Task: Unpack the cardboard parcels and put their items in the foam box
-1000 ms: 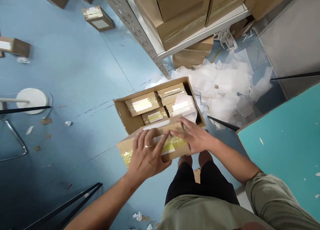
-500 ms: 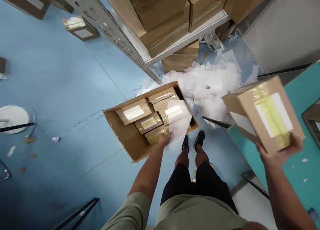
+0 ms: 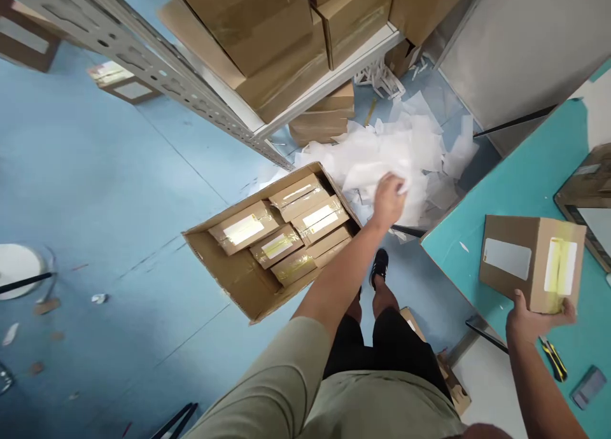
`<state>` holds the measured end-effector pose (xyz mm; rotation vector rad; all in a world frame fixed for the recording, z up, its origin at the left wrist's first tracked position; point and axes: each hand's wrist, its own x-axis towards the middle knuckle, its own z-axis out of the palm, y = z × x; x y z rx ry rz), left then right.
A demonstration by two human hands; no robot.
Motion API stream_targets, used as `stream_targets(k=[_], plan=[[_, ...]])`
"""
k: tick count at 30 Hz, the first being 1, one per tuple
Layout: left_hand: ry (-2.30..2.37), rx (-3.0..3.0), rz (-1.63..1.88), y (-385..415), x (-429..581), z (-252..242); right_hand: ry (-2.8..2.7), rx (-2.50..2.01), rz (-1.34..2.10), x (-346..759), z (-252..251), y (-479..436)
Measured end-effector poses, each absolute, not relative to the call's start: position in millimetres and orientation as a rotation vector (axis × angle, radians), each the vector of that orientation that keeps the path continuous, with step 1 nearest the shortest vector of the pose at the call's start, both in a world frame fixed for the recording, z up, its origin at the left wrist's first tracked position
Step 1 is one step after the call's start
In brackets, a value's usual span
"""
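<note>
Head view: brown cardboard box with white label and yellow tape (image 3: 532, 264) sits in my right hand (image 3: 539, 321), held above the teal tabletop (image 3: 458, 261). Open kraft carton (image 3: 224, 280) holds rows of taped small cardboard boxes (image 3: 277, 245), so plenty left. Hands well apart: left arm extended past the carton, left hand (image 3: 389, 200) touching crumpled white packing sheets (image 3: 382, 153); can't tell if it's gripping.

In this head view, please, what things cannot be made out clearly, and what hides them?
Left hand: white packing paper and blur hide its grip.
Right hand: the cardboard box hides some fingers.
Labels on the packed boxes: too small to read.
</note>
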<state>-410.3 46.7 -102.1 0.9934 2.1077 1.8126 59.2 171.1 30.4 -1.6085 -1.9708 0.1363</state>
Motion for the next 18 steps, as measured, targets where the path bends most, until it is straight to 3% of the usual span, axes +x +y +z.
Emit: stream_targets(k=[4,8,12,18], plan=[[1.929,1.51,1.434,78,-401,-88,-1.841,-1.641,0.105,58,28,177],[2.248,1.013,1.282,-17,-393,-132,-1.825,-1.584,0.136,67,22,180],[2.516,0.457,0.699,-136,-405,-191,-1.897,-1.56,0.105,77,18,179],[2.397,0.464,0.074,-202,-454,-249,-1.959,-1.517,0.01,85,19,178]])
